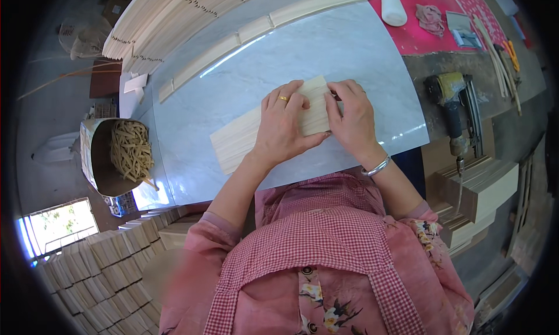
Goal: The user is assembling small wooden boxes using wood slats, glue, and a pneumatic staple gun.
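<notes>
Glossy marbled table (367, 55) amid stacked wooden strips (102, 271); our left hand (280, 124) and right hand (353, 118) grip a pale panel (236, 138).

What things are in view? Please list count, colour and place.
Ribbed wood: count unclear, pale, under both hands.
Table: one, pale grey, centre.
Wood strips: several, pale, table's far side.
Wood stacks: several, pale, left.
Box: one, brownish, left.
Bands: many, tan, inside box.
Sheet: one, bright pink, upper right.
Bottle: one, white, on sheet.
Rag: one, pink, on sheet.
Nail gun: one, dark, right.
Sticks: several, pale, far right.
Boards: many, pale, lower right.
Window: one, bright, lower left.
Apron: one, checked pink, on person.
Bracelet: one, silver, right wrist.
Ring: one, gold, left hand.
Left hand: one, on ribbed wood.
Right hand: one, at ribbed wood's end.
</notes>
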Available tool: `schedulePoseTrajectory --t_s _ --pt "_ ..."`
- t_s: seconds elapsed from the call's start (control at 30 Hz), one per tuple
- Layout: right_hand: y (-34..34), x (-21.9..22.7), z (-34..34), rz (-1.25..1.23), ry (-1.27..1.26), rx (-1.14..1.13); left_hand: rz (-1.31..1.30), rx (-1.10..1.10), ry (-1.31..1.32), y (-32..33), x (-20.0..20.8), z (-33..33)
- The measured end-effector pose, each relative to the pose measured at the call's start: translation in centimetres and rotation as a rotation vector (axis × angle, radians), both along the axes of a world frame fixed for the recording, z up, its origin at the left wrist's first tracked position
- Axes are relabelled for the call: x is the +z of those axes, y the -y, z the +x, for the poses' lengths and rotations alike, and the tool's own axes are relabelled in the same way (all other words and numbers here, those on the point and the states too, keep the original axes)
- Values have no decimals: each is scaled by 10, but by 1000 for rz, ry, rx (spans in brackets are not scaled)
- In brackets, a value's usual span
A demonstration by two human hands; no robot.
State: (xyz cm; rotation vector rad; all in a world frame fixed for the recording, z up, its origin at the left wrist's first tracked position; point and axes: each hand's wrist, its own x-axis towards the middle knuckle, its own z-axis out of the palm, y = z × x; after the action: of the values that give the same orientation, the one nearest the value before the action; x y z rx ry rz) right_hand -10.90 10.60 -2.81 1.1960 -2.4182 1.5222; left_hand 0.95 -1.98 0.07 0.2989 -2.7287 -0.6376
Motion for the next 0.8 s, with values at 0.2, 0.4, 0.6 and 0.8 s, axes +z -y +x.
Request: schedulePoseTrajectory --t_s 0.2,0.4,0.6,0.8 --pt "0 -1 2 -55 6 -16 16 -16 -31 -2 0 -3" --pt "-1 -3 2 -66 -24 -5 20 -13 -23 -1 -4 -2" --pt "-5 -8 1 -68 4 49 13 -2 2 -2 -3 -3" --pt "-16 -13 -5 -129 224 178 -23 5 56 -4 0 -3"
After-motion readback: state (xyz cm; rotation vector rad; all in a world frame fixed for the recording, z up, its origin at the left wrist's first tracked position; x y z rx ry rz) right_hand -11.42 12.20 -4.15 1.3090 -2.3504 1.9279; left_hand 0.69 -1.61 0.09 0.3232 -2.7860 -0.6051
